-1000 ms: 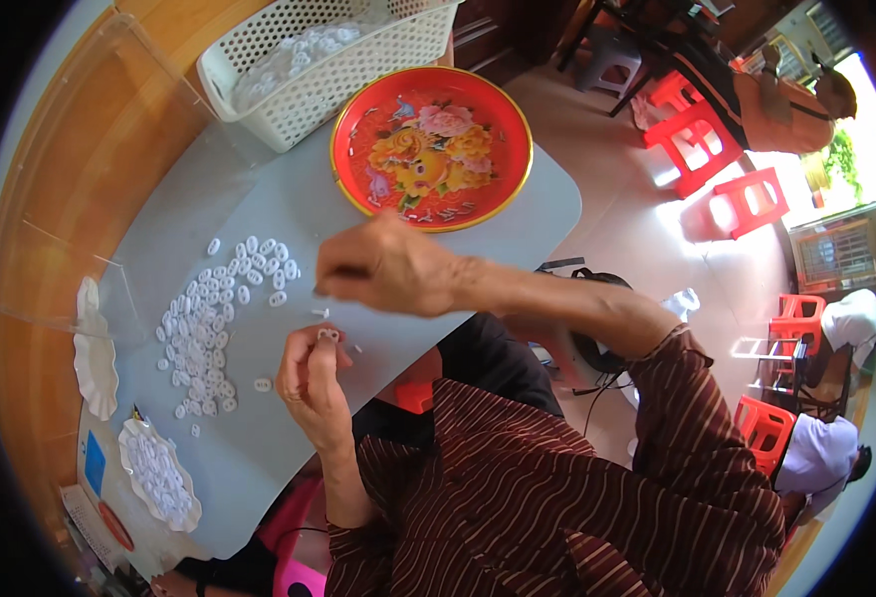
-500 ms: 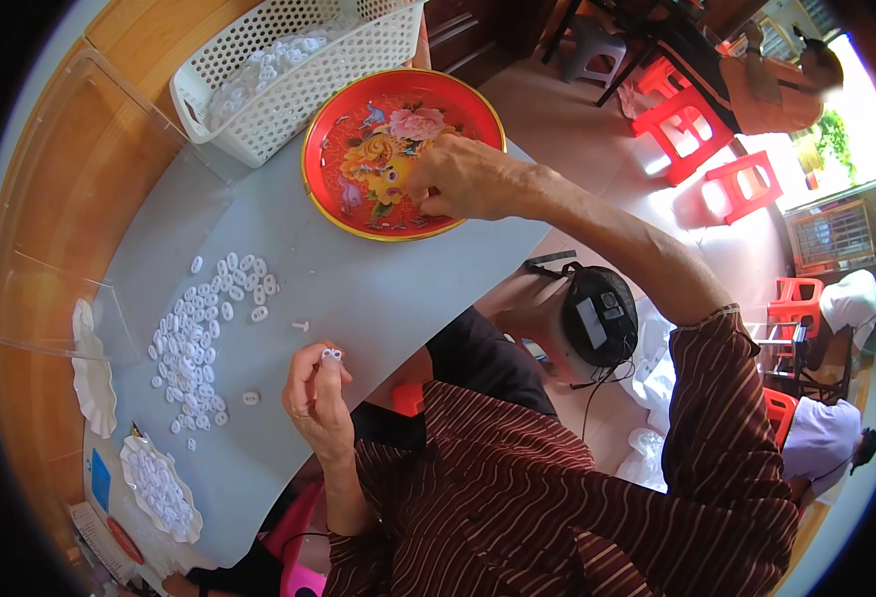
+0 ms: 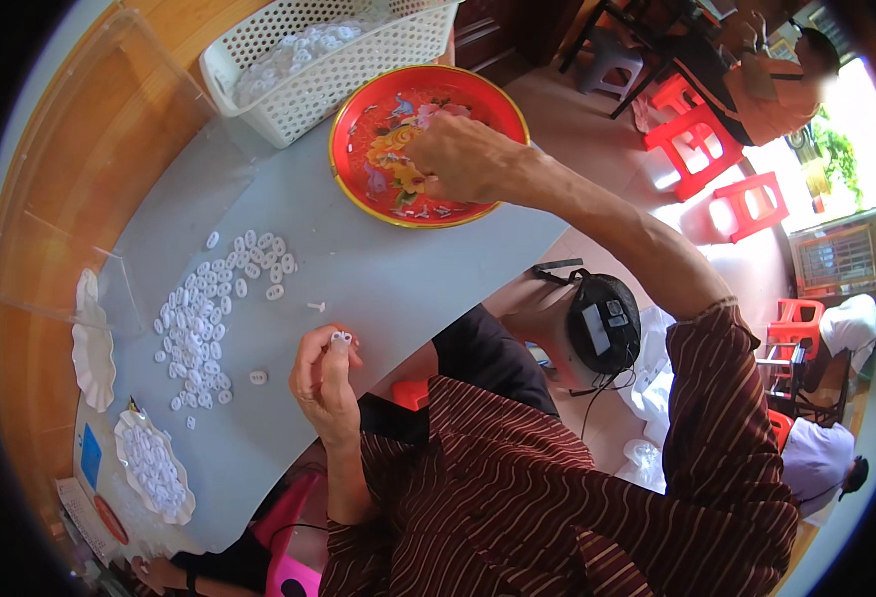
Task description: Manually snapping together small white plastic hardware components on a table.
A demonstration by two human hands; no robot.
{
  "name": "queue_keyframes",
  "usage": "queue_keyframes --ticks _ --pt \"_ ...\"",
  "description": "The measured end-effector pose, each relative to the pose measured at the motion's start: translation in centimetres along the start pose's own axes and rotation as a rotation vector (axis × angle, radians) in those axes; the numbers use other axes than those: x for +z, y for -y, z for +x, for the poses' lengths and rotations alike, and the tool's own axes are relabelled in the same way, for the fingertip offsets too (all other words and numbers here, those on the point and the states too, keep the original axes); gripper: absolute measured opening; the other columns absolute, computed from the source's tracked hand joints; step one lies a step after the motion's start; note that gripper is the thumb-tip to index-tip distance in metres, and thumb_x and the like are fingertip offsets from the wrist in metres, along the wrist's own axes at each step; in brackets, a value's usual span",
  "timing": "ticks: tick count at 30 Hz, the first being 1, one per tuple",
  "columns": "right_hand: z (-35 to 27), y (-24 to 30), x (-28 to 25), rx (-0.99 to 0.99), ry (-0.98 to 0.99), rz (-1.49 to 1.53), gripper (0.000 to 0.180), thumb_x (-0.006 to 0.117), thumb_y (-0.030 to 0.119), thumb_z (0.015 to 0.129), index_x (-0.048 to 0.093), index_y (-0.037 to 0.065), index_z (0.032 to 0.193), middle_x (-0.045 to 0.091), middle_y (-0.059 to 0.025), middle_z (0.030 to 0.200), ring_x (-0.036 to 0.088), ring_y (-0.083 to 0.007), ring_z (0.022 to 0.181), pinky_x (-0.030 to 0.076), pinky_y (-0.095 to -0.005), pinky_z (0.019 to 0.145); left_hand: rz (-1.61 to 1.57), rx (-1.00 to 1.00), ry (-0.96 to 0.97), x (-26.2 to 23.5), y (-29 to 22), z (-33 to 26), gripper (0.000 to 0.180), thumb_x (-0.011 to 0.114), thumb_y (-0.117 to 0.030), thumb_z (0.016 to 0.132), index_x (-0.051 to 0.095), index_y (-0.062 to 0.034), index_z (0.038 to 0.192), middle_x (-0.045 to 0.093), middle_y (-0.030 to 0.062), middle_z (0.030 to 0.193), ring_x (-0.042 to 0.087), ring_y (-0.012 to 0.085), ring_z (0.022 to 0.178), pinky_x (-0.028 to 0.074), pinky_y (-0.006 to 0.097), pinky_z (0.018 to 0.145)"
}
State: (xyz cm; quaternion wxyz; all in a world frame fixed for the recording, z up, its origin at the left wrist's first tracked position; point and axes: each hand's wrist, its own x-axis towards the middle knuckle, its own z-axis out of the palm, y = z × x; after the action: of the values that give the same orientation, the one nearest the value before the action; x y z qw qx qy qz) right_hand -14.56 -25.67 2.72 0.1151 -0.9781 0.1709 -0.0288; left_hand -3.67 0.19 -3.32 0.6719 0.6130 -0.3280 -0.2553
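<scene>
My left hand (image 3: 328,388) is closed near the table's front edge, with a small white plastic piece with two holes (image 3: 340,337) pinched between thumb and fingers. Over the round red tray (image 3: 363,204), which has a gold rim and a flower pattern, my right hand (image 3: 463,157) reaches down with fingers bent together; their tips are hidden, so I cannot make out what they grip. Tiny pale slivers lie in the tray. To the left of my left hand spreads a pile of white oval two-holed pieces (image 3: 194,343). One small white T-shaped piece (image 3: 317,306) lies by itself.
A white perforated basket (image 3: 309,104) holding more white pieces stands behind the tray. At the left are a clear plastic lid (image 3: 70,199) and a scalloped white dish (image 3: 181,509) full of small pieces. Red stools (image 3: 695,149) and other people are across the room.
The whole view has shifted, with the table's things sliding slightly rightward. My right hand stays over the tray, its fingers a little farther in; my left still pinches the white piece.
</scene>
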Motion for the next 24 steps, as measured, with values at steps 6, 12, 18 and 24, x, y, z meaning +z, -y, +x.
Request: queue_keyframes --ticks 6,12,18,24 --pt "-0.1 7.0 1.5 -0.063 -0.185 0.771 0.016 0.063 0.003 0.074 0.066 -0.001 0.089 0.061 -0.0018 0.068 0.055 -0.004 0.062 0.046 -0.0214 0.058 -0.14 -0.086 -0.077 -1.0 -0.7 0.5 0.011 0.051 -0.007 0.086 0.057 0.0022 0.082 0.052 0.0036 0.064 0.047 0.0091 0.061 0.039 0.022 0.061" --pt "0.1 10.4 6.3 0.042 0.045 1.413 0.012 0.059 -0.001 0.082 0.063 0.0 0.094 0.061 0.0003 0.082 0.054 -0.0048 0.072 0.047 -0.0215 0.068 -0.019 -0.099 -0.088 -1.9 -0.9 1.1 0.011 0.052 -0.008 0.087 0.058 0.0002 0.083 0.051 0.0009 0.063 0.045 0.007 0.06 0.036 0.022 0.059" --pt "0.8 12.5 7.8 0.012 -0.002 1.704 0.013 0.058 0.0 0.088 0.058 0.001 0.1 0.057 -0.0002 0.089 0.054 -0.0067 0.081 0.048 -0.0237 0.075 -0.021 -0.083 -0.154 -1.8 -1.1 1.1 0.01 0.054 -0.009 0.087 0.059 0.0 0.085 0.054 0.0004 0.069 0.046 0.0067 0.06 0.036 0.021 0.058" --pt "0.7 13.0 8.3 0.03 -0.035 1.796 0.012 0.058 0.003 0.09 0.057 0.001 0.101 0.058 -0.0017 0.09 0.056 -0.0076 0.084 0.049 -0.0248 0.077 0.034 -0.046 -0.183 -1.6 -1.1 1.2 0.012 0.055 -0.01 0.089 0.059 0.0003 0.087 0.056 0.0005 0.071 0.046 0.0066 0.061 0.037 0.021 0.056"
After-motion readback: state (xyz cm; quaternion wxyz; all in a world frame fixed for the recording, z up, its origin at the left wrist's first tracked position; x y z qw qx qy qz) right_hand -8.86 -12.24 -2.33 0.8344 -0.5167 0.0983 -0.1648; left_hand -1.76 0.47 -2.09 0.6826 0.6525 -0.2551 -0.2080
